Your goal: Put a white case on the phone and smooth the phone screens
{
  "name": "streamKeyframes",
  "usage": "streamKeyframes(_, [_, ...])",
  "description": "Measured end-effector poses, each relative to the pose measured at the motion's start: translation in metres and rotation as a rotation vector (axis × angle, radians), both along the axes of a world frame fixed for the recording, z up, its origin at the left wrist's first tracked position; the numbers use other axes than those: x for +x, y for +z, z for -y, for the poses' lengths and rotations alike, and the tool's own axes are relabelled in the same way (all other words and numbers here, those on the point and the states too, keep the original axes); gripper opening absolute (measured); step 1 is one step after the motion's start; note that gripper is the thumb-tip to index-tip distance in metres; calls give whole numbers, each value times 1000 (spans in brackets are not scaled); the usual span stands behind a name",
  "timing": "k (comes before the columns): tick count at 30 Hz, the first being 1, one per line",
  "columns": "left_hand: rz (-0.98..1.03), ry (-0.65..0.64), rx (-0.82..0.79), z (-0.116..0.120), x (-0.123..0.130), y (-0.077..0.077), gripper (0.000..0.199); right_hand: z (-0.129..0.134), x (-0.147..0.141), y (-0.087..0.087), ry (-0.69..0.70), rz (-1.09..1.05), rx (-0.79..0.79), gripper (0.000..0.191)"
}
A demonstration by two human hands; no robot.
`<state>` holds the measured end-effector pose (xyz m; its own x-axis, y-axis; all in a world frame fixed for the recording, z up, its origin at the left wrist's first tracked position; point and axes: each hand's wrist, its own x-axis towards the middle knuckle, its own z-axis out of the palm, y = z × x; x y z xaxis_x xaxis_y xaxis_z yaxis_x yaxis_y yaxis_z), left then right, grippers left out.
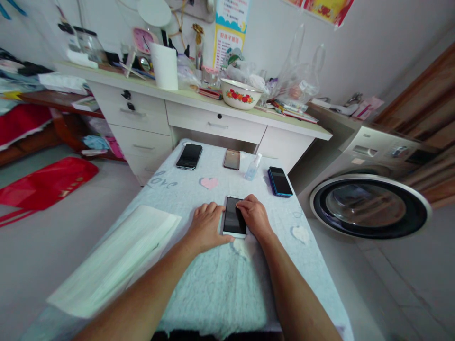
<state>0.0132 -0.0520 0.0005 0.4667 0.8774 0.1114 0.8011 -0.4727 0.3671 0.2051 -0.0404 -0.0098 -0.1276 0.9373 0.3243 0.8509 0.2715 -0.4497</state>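
Note:
A white smartphone (233, 225) with a dark screen lies face up on the cloth-covered table. My left hand (206, 228) steadies it from the left, with the forefinger at its side edge and the thumb along its bottom end. Over the upper right of the screen, my right hand (255, 215) is closed in a pinch, fingertips on the glass. Whatever small thing it may hold is hidden by the fingers. Beyond the hands are a clear spray bottle (253, 168), a phone case (232, 159), a black phone (189, 156) and a blue-edged phone (280, 181).
A pale folded sheet (117, 260) lies at the table's left. Behind stands a white desk (216, 118) bearing a flowered bowl (241, 94), a paper roll (164, 66) and clutter. A washing machine (369, 203) is on the right, a red bag (46, 184) on the floor at left.

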Motion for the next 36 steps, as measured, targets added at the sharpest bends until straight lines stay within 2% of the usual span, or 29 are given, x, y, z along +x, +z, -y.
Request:
streamKeyframes(8, [-20, 15, -20, 0, 1, 0, 72, 11, -14, 11, 318, 41, -45, 19])
streamKeyframes(12, [-30, 16, -17, 0, 1, 1, 73, 14, -18, 13, 380, 79, -62, 19])
streamKeyframes(16, [-27, 19, -16, 1, 2, 2, 71, 14, -18, 14, 314, 69, -69, 21])
streamKeyframes(22, [-23, 9, -12, 2, 1, 2, 71, 7, -12, 12, 116, 41, -76, 21])
streamKeyframes(29, [-21, -8, -11, 1, 0, 0, 86, -8, 6, 0, -124, 38, -34, 20])
streamKeyframes(33, [-24, 1, -20, 1, 0, -2, 85, -11, 9, 0, -199, 25, -26, 19])
streamKeyframes(36, [-22, -13, -18, 0, 0, -3, 85, -11, 8, 1, -206, 21, -20, 20])
